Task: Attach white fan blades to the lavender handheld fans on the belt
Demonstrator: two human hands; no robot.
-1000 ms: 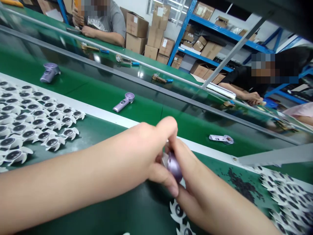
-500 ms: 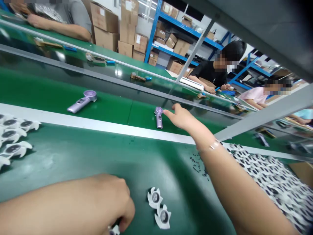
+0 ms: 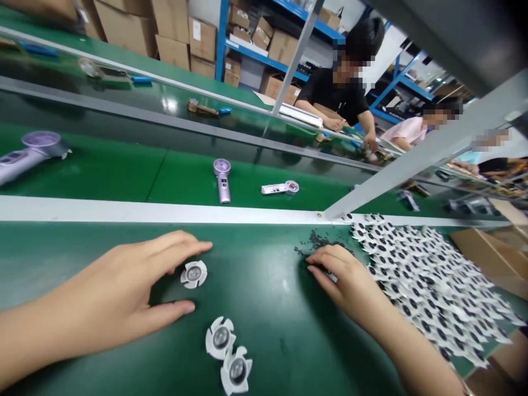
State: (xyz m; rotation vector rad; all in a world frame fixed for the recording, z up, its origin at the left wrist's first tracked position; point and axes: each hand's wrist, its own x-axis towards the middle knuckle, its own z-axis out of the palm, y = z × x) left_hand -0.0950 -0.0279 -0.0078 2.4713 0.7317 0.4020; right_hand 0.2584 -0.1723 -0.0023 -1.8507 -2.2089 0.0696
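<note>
My left hand (image 3: 136, 286) lies open on the green bench, its fingers spread around a white fan blade (image 3: 193, 273) that rests just off my fingertips. Two more white fan blades (image 3: 228, 355) lie nearer to me. My right hand (image 3: 340, 272) rests on the bench with its fingers curled down over a patch of small dark screws (image 3: 317, 242), beside a large heap of white fan blades (image 3: 421, 275). On the conveyor belt behind lie a purple handheld fan (image 3: 223, 179), a white handheld fan (image 3: 280, 188) and another purple handheld fan (image 3: 28, 154) at far left.
A white rail (image 3: 124, 212) separates my bench from the belt. A slanted metal strut (image 3: 412, 165) rises at right. A cardboard box (image 3: 490, 253) sits at far right. Other people work across the line; cartons fill blue shelves (image 3: 256, 38) behind.
My right hand let go of the purple fan on the belt and came back to the screws. My left hand opened and now lies spread around a fan blade. The view shifted right.
</note>
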